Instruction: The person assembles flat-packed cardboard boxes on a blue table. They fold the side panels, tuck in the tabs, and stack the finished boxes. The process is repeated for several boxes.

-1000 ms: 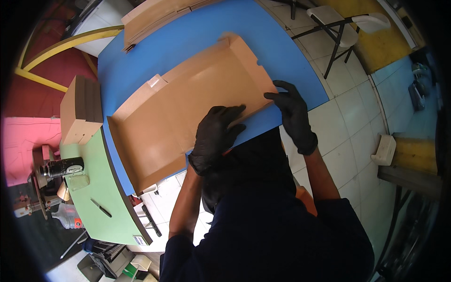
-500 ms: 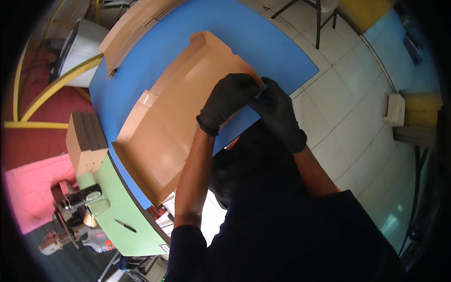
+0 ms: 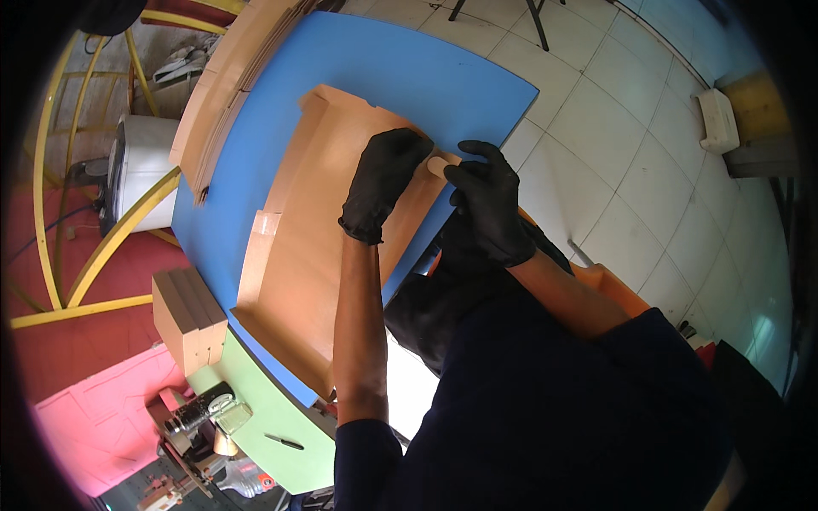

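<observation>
Cardboard tray (image 3: 311, 247), as the head view shows it, lies slantwise on the blue table (image 3: 409, 60); its lower corner comes close to the table's edge. The left hand (image 3: 382, 183), in a black glove, is above the upper right part of the tray. Its fingers are bent down toward the corner, but their tips are hidden, so I cannot tell if they grip the cardboard. The right hand (image 3: 487, 196), gloved too, is just outside this corner. Its forefinger and thumb stand apart, and the thumb seems to touch a small rounded tab (image 3: 437, 166). Whether the other fingers pinch this tab, I cannot tell.

At the left, a stack of flat cardboard (image 3: 223, 102) lies along the table, and several brown boxes (image 3: 192, 322) stand near the green table (image 3: 298, 468), which carries a knife (image 3: 284, 442).

From here, in my judgement, the tab could crease or tear, if the right thumb pressed it while the corner was not well supported. The tray could also turn and go over the edge, because it lies so near and a pull at one corner would swing the other end. Smooth cardboard might also slip under gloves.
</observation>
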A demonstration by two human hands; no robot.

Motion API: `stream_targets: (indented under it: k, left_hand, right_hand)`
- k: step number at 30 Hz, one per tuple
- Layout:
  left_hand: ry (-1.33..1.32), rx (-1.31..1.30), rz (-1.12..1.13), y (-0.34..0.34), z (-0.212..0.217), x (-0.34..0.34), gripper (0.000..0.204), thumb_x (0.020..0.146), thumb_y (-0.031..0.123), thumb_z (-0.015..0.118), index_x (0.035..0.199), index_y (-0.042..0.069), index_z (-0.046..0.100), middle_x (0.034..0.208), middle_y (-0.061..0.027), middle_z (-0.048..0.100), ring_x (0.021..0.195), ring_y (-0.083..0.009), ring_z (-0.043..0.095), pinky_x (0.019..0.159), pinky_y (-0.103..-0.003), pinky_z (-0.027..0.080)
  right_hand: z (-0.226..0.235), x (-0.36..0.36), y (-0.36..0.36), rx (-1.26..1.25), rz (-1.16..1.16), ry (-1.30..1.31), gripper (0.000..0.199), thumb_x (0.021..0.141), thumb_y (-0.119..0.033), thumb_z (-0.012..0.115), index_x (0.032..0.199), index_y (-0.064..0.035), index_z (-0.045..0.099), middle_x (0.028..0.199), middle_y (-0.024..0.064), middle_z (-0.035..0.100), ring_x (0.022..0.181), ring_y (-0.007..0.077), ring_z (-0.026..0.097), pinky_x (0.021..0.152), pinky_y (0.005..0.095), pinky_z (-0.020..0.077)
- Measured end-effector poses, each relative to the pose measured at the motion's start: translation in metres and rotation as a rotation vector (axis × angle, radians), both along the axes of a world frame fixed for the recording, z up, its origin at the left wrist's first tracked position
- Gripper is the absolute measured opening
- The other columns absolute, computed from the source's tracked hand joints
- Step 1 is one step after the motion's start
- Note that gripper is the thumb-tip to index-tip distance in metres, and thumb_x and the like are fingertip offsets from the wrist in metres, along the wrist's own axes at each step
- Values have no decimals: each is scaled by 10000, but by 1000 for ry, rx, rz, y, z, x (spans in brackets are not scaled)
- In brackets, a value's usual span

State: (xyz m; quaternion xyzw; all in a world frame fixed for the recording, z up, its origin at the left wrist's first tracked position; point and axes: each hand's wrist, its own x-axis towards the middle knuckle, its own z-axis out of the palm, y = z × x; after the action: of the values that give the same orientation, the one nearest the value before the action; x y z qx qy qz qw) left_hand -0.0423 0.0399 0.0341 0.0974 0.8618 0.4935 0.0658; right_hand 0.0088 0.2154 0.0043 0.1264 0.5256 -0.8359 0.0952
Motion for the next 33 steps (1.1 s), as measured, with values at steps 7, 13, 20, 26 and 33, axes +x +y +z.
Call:
stream_targets:
  k: [7,13,20,26,33]
  left_hand:
    - [125,-102,41,5,-5,5,287,992,213,605,1001,-61,689,843,-184,666,779,-267,630,764,-391,494]
    - [4,-9,101,6,0,8,280,995,209,606,989,-59,686,860,-169,668,788,-251,624,773,-381,492]
    - [-197,145,86,1,10,8,218,952,145,637,1018,-46,719,899,-87,724,828,-175,657,786,-325,510]
    - [-161,110,86,-2,-5,4,187,902,113,658,975,-45,727,850,-103,720,796,-183,667,779,-324,523]
    - [119,-66,70,-3,-18,8,198,879,148,682,996,-5,725,873,-150,708,819,-296,678,804,-383,531]
  right_hand:
    - [-1,-6,-2,-73,-4,-20,405,900,-64,761,1267,-5,601,805,41,664,597,97,598,521,241,452]
    - [-3,-9,-1,-78,45,31,412,893,-82,769,1262,4,608,810,48,669,634,105,605,567,256,467]
    - [-1,-20,1,86,102,11,443,881,-104,785,1269,6,604,809,53,673,635,109,593,585,272,470]
    - [12,-32,14,134,256,65,425,933,-164,736,1298,3,595,886,91,725,726,143,689,636,266,513]
    - [12,-49,54,281,275,145,402,975,-217,692,1318,-21,614,1007,84,755,844,166,730,699,292,558]
